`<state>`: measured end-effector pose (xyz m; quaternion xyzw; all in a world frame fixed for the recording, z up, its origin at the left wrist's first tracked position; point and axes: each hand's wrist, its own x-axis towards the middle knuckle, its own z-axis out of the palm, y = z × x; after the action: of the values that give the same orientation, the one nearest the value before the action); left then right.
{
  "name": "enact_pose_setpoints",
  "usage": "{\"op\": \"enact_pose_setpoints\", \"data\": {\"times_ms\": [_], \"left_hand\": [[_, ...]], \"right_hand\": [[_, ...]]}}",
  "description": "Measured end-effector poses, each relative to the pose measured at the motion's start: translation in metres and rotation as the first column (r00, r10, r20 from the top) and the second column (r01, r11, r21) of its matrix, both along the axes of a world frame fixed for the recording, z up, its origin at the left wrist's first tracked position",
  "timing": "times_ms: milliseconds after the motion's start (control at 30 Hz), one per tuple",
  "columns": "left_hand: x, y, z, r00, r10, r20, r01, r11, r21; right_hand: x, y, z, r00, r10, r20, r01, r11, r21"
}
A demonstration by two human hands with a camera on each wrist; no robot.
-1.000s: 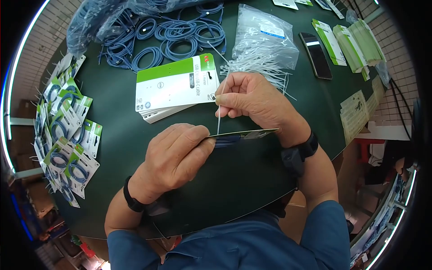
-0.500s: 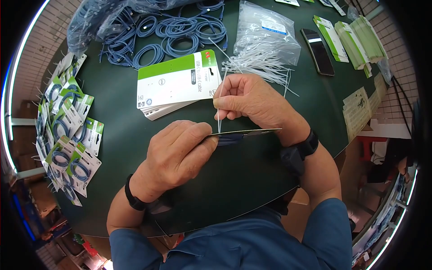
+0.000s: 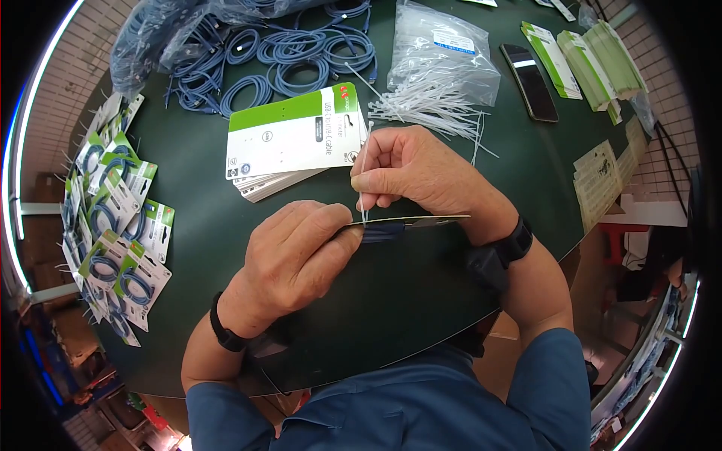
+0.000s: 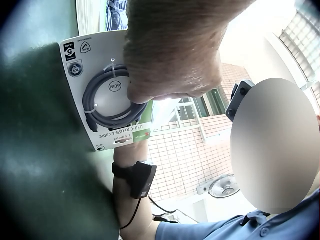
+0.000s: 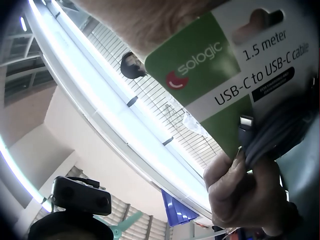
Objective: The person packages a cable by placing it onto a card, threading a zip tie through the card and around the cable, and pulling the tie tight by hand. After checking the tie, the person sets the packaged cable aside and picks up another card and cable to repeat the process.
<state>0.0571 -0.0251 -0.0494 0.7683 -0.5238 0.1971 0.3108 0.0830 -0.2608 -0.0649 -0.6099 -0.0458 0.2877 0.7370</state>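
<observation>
My left hand [image 3: 297,252] grips a green-and-white cable card [image 5: 200,65] by its edge, held nearly edge-on below the head camera. A coiled blue USB-C cable [image 4: 91,95] lies against the card's face, and the left wrist view shows small white loops round it at two spots. My right hand [image 3: 412,169] pinches a thin white cable tie [image 3: 367,146] between thumb and curled fingers. The tie stands upright behind the card, its lower part reaching the card's back close to my left fingertips.
Beyond the hands lies a stack of printed cards [image 3: 293,139]. Loose coiled cables [image 3: 301,52] are behind it, beside a pile of cable ties [image 3: 429,109] spilling from a clear bag [image 3: 436,56]. Carded cables [image 3: 113,203] heap at left; a phone [image 3: 530,83] and card bundles [image 3: 587,75] are at right.
My right hand has shifted slightly left and down along the tie, and the tie's small head now shows above the fingers. The left hand still holds the card in nearly the same place.
</observation>
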Motion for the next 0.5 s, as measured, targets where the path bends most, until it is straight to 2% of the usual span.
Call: {"op": "enact_pose_setpoints", "data": {"times_ms": [167, 267, 433, 500], "left_hand": [[-0.002, 0.000, 0.001, 1.000, 0.008, -0.014, -0.008, 1.000, 0.010], [-0.003, 0.000, 0.004, 0.999, 0.023, -0.038, -0.022, 1.000, 0.019], [-0.005, 0.000, 0.005, 1.000, 0.026, -0.015, -0.025, 0.999, 0.038], [-0.005, 0.000, 0.006, 1.000, 0.018, -0.021, -0.017, 0.999, 0.040]], "right_hand": [[-0.001, -0.002, 0.000, 0.999, 0.008, 0.043, -0.010, 0.999, 0.050], [-0.001, -0.005, 0.001, 0.975, 0.151, 0.166, -0.157, 0.987, 0.019], [-0.004, -0.002, 0.003, 0.976, 0.123, 0.179, -0.143, 0.984, 0.102], [-0.004, -0.005, 0.011, 0.993, 0.101, 0.068, -0.108, 0.988, 0.114]]}}
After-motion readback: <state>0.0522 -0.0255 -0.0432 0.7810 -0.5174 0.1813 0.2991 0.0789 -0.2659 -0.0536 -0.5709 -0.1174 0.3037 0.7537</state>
